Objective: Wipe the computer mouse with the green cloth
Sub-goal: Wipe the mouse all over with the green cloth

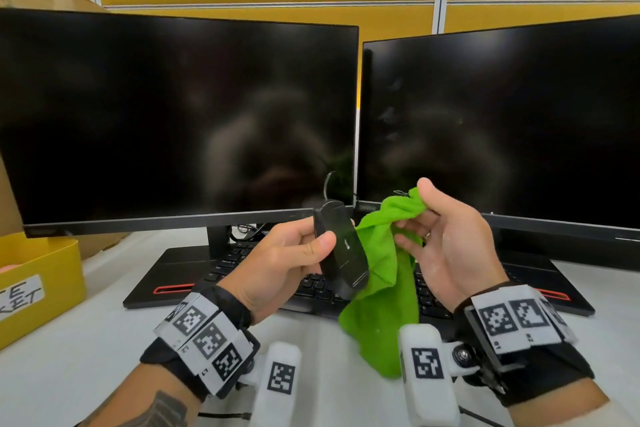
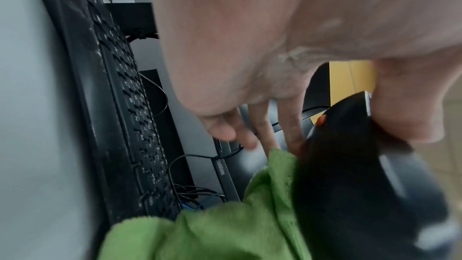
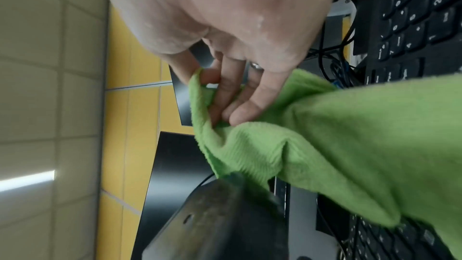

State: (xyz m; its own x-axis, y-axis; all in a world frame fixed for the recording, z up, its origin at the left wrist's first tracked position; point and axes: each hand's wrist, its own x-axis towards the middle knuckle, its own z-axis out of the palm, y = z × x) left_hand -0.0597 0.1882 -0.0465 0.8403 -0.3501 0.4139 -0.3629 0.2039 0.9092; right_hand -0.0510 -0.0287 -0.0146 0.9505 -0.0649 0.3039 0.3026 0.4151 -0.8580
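My left hand (image 1: 304,250) grips the black computer mouse (image 1: 341,246) above the keyboard, its flat underside turned toward me. The thumb lies across one side and the fingers wrap behind it. In the left wrist view the mouse (image 2: 350,175) fills the lower right with its orange wheel showing. My right hand (image 1: 433,236) pinches the bunched top of the green cloth (image 1: 381,284), which hangs down beside the mouse and touches its right edge. The right wrist view shows the fingers (image 3: 232,94) curled into the cloth (image 3: 325,135), with the mouse (image 3: 212,220) just below.
Two dark monitors (image 1: 180,114) (image 1: 502,121) stand side by side behind my hands. A black keyboard (image 1: 311,284) lies under them on the white desk (image 1: 86,367). A yellow box (image 1: 38,281) with a label sits at the left edge. Cables run behind the monitor stand.
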